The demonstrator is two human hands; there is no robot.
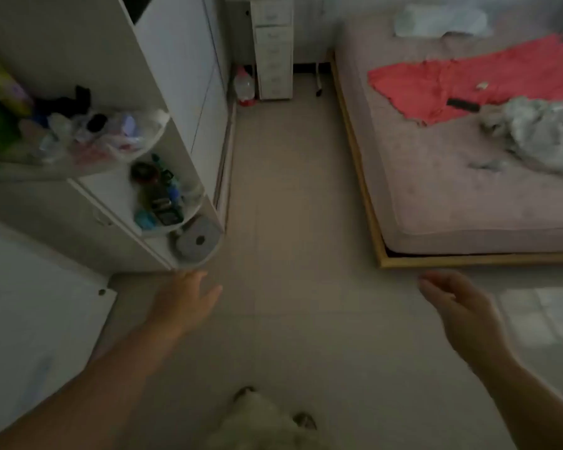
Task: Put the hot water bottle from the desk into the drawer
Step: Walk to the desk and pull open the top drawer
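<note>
I see no hot water bottle and no desk in this dim, blurred view. A tall white drawer unit (272, 47) with several drawers stands against the far wall, all drawers shut. My left hand (186, 297) reaches forward over the floor just below the corner shelves, fingers apart and holding nothing. My right hand (452, 300) is stretched out near the bed's front corner, fingers loosely spread and also holding nothing.
White wardrobe with rounded corner shelves (163, 203) full of small items stands at left. A low bed (468, 157) with a red cloth and grey clothes fills the right. A plastic jug (244, 87) sits by the drawer unit. Tiled floor (290, 206) runs between them.
</note>
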